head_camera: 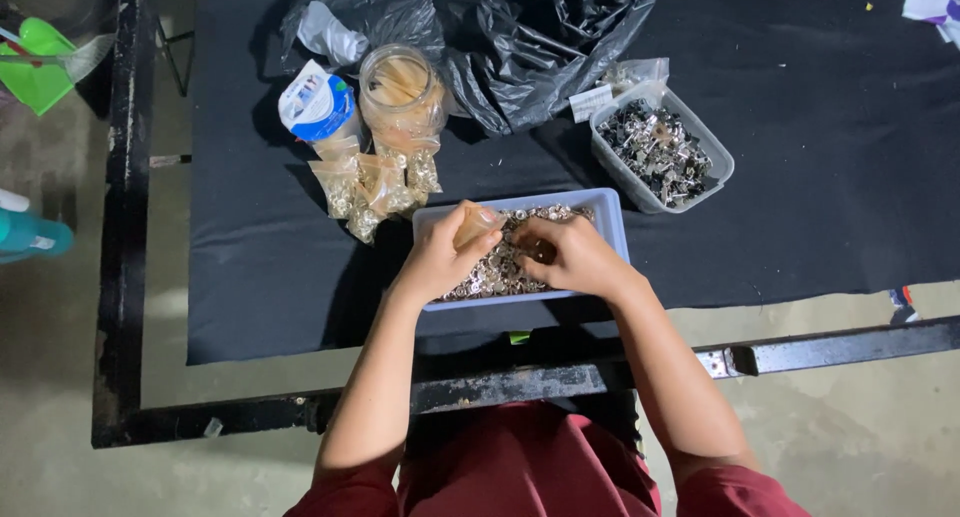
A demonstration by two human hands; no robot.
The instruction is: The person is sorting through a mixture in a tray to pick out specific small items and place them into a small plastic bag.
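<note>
Your left hand (440,257) is pinching a small clear bag (476,224) over the blue tray (610,222) while your right hand (572,257) is curling narrowly into light, slippery metal snaps (490,269), best gripped by their rims.

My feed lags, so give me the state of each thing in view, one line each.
Blue tray: open, filled with small metal pieces.
Small bag: held in left hand.
Right hand: fingers down in the tray.
Grey tub: open, full of dark clips.
Jar: upright, no lid seen.
Black bag: crumpled.
</note>
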